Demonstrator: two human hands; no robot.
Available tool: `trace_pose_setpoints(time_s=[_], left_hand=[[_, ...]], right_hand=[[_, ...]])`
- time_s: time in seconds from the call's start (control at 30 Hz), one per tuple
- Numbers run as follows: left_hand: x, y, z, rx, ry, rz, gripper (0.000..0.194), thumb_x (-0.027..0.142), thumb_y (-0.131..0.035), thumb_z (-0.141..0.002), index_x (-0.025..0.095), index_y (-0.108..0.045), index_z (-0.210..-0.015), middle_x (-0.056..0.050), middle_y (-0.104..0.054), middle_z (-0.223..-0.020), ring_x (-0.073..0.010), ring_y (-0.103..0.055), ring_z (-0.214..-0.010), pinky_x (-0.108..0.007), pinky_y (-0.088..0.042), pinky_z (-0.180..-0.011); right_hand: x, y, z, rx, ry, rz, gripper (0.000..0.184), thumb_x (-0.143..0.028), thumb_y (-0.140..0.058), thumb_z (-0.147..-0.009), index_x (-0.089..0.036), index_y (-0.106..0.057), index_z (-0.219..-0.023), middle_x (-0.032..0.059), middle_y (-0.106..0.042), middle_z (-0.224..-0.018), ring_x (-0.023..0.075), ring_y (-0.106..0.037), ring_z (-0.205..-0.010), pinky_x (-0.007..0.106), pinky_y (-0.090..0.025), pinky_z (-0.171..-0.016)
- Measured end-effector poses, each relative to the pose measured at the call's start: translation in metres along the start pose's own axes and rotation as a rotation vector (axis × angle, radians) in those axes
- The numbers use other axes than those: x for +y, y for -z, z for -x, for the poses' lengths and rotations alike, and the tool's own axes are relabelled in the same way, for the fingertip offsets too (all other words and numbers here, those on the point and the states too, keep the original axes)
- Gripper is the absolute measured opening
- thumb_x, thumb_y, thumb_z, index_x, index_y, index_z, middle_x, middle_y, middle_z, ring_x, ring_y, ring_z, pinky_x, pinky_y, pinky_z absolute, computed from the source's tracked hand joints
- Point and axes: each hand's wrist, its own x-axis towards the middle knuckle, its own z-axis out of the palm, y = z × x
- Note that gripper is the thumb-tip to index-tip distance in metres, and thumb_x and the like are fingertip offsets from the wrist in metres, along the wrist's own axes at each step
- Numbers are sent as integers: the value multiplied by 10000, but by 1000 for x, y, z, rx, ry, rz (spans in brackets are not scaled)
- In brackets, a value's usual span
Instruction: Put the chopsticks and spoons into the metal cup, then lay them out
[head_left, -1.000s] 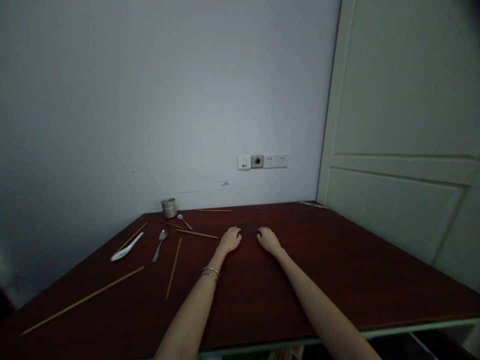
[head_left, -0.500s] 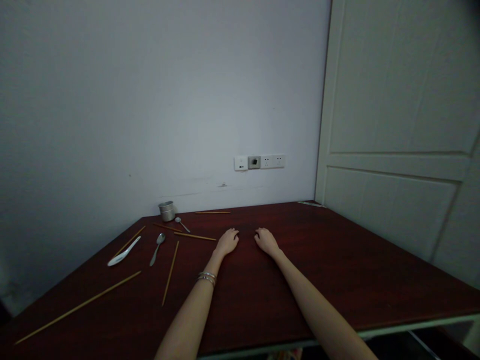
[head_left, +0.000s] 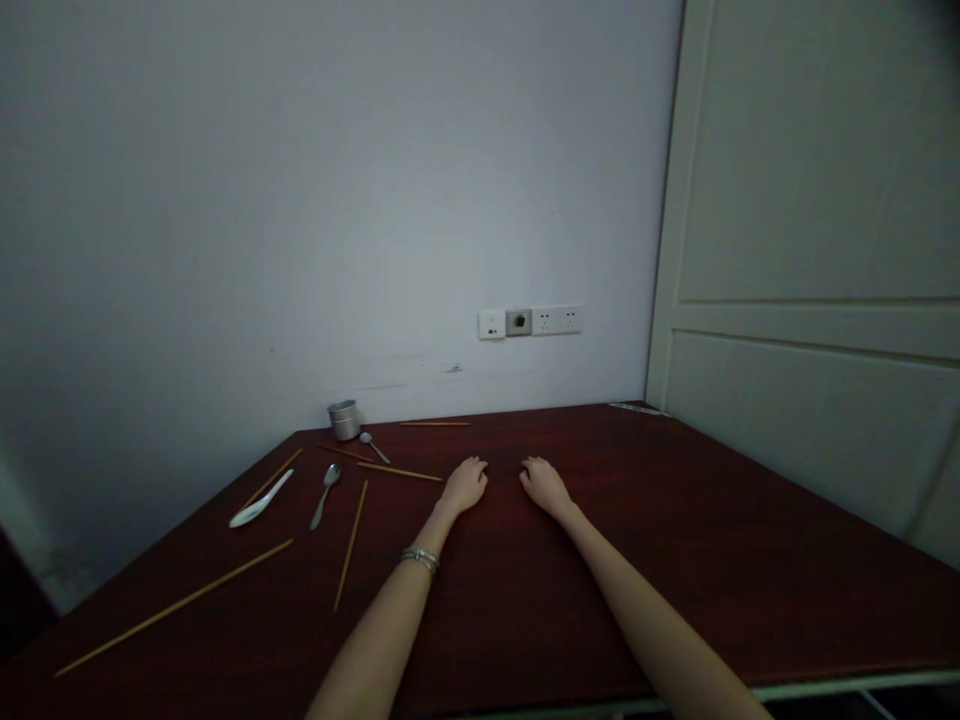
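My left hand [head_left: 466, 484] lies palm down on the dark red table [head_left: 495, 600], fingers loosely bent and holding nothing. Beside it, my right hand [head_left: 544, 484] rests the same way, a short gap between the two. Closest to my left hand is a chopstick [head_left: 400, 471], its end just short of the fingers. Further left lie another chopstick [head_left: 351, 545], a metal spoon [head_left: 325, 496], a smaller spoon [head_left: 374, 447] and a white soup spoon [head_left: 261, 500]. A metal cup [head_left: 344, 420] stands upright at the back left.
A long chopstick [head_left: 174, 607] lies at the front left, and one more chopstick [head_left: 435, 424] along the back edge. Behind the table is a wall with sockets [head_left: 556, 320]. A pale panelled door [head_left: 810, 420] borders the right side. A flat pale strip [head_left: 637, 408] lies in the far right corner.
The whole view has shifted slightly, so everything sits a little further right in the picture. Both hands stay in place on the table, and the objects have not moved.
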Motion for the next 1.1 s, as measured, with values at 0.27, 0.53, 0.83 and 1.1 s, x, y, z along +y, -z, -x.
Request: trace_pose_setpoints(time_s=[0.27,0.53,0.83,1.1], left_hand=[[-20,50,-28,22,106,241,273,207,-435,-733,146,-669,-861,-50,-666,-928,-151,-588,-891,-234,-414,-828],[-143,154,-38,153,635,199,253,245,-421,-764,85,-607,-825,-70,-650,-735,-116,-567,-592,-202,-423,-528],[-245,171,3,122,990,47,217,278,-489,-727,101,-552,-618,-94,-599,-581,-183,-574,-534,-244,-413,-474],[-267,146,-9,43,1079,-182,302,378,-548,-671,134,-616,-836,-154,-648,-888,-305,-587,-901,-314,-441,-635]], right_hand=[[-27,6,-27,-51,31,-38,324,-170,-431,-771,-105,-611,-1032,162,-595,-1077,228,-541,-1010,298,-382,-860],[-107,-1,-69,-163,328,-148,297,-247,-453,-779,-182,-638,-1002,71,-631,-1039,172,-559,-979,228,-386,-842],[-166,-49,-80,-255,462,-201,292,-325,-472,-780,-185,-653,-960,83,-646,-964,184,-587,-910,242,-425,-763],[-181,-61,-83,-274,475,-119,302,-351,-474,-778,-167,-649,-943,109,-608,-983,198,-575,-895,264,-446,-726]])
